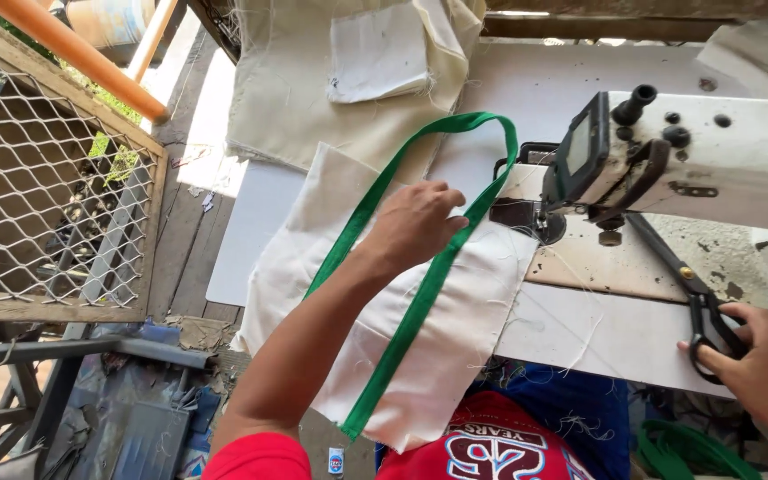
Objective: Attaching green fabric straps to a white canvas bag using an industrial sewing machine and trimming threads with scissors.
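Cream fabric piece point(428, 329): lying flat on the white table point(597, 333), near edge drooping over the table's front toward the lap. Green strap point(420, 307): laid on the fabric in a long loop, curved end reaching toward the needle area of the sewing machine point(695, 156).

Left hand point(415, 222): palm down on the fabric inside the strap loop, fingers together and pressing flat, fingertips touching the strap's right run.

Right hand point(762, 364): at the table's right front edge, fingers hooked through the handles of black scissors point(682, 284), closed on them; blades shut, pointing up toward the machine head.

Sewing machine: white, worn, black knobs on top, small dark screen on its left face; standing on a stained, chipped patch of table.

Further cream fabric pieces point(348, 80): stacked at the far side of the table, frayed edges, loose threads about.

Second coil of green strap point(691, 449): below the table, lower right.

Surroundings: wire-mesh panel point(46, 178) in a wooden frame at left, orange rail point(73, 53) above it, plank floor point(184, 258) with scraps and clutter below.
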